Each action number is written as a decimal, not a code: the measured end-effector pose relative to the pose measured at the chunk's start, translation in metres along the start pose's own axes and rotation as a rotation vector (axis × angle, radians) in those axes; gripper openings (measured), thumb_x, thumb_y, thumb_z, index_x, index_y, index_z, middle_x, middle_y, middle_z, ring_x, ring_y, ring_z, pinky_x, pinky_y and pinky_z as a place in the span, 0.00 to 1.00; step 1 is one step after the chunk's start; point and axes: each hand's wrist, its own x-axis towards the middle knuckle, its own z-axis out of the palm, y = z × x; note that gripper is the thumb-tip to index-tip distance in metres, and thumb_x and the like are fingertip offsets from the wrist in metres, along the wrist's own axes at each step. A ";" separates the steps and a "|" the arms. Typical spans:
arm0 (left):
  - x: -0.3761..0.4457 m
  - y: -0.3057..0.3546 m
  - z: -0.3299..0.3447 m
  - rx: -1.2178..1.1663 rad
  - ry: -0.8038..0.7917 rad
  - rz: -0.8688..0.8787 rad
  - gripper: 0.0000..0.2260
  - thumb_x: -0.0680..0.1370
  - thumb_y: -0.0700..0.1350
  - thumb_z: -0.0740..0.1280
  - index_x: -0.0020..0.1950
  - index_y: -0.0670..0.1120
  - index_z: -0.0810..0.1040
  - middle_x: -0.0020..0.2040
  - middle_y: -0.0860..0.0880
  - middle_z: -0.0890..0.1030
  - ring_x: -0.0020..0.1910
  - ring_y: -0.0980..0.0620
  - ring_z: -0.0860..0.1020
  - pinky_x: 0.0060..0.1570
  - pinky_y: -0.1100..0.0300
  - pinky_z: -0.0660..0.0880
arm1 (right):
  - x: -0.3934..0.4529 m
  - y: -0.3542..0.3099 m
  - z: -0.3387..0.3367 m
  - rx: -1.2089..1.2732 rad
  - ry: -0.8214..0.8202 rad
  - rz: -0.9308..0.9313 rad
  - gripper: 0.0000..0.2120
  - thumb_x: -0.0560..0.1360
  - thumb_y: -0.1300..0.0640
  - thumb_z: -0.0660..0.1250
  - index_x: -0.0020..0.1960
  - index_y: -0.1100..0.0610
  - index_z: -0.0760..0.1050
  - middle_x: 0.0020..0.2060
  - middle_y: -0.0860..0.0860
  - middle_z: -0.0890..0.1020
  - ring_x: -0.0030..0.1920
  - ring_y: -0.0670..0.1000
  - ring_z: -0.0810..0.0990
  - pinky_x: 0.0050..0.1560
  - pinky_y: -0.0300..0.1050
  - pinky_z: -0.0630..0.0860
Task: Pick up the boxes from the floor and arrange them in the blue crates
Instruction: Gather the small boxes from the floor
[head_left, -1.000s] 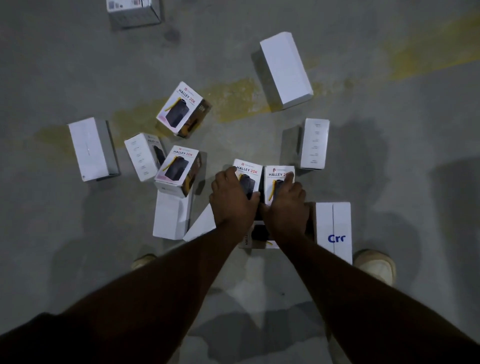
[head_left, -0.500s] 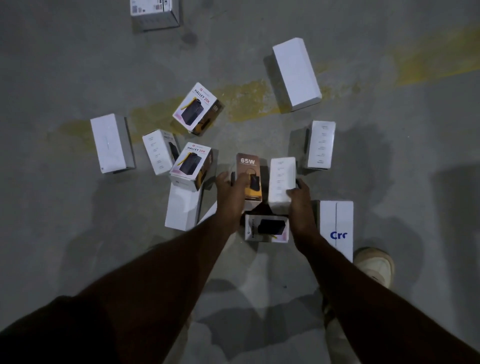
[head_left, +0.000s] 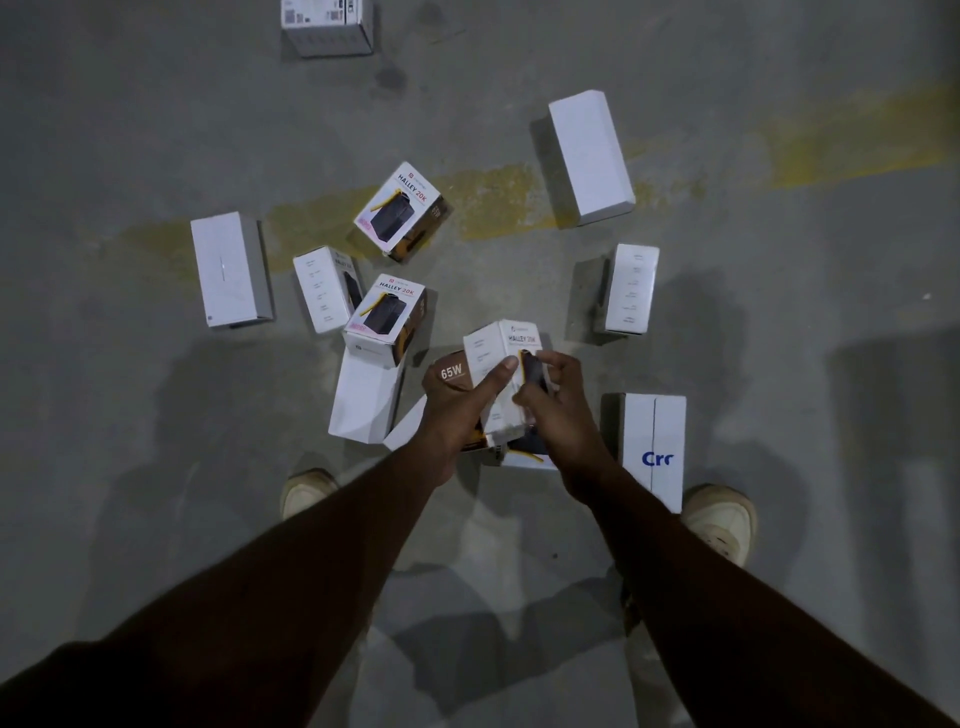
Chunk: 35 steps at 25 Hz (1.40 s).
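Gripping two small rigid printed cardboard boxes together, left hand and right hand, beside white "Crr" carton; likely light, smooth-faced; hold opposite flat sides.

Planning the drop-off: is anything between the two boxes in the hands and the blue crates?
Cannot tell: no blue crate is in view. The left hand grips the brown 65W box, the right hand the white Halley box.

The head camera is looking almost straight down from standing height at the concrete floor, taking in scattered boxes, both forearms and shoes.
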 end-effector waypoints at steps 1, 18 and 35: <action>0.001 -0.003 -0.001 0.014 0.032 0.001 0.29 0.66 0.59 0.80 0.64 0.51 0.80 0.56 0.50 0.86 0.53 0.51 0.85 0.52 0.47 0.83 | -0.001 0.009 0.004 -0.026 0.009 -0.013 0.18 0.77 0.58 0.65 0.63 0.48 0.64 0.63 0.50 0.75 0.61 0.54 0.79 0.54 0.57 0.83; 0.028 -0.032 -0.051 0.135 0.222 -0.212 0.62 0.46 0.62 0.80 0.77 0.59 0.55 0.68 0.46 0.72 0.66 0.45 0.73 0.61 0.38 0.77 | 0.037 0.107 -0.023 -1.667 -0.168 -0.270 0.49 0.69 0.44 0.75 0.80 0.54 0.52 0.75 0.56 0.64 0.76 0.59 0.61 0.76 0.63 0.54; -0.159 0.137 -0.006 0.059 0.171 -0.041 0.52 0.53 0.66 0.79 0.73 0.59 0.63 0.63 0.54 0.79 0.60 0.51 0.80 0.55 0.44 0.81 | -0.144 -0.185 -0.013 -0.028 -0.106 -0.213 0.21 0.76 0.56 0.72 0.63 0.38 0.71 0.61 0.46 0.82 0.58 0.50 0.83 0.51 0.52 0.83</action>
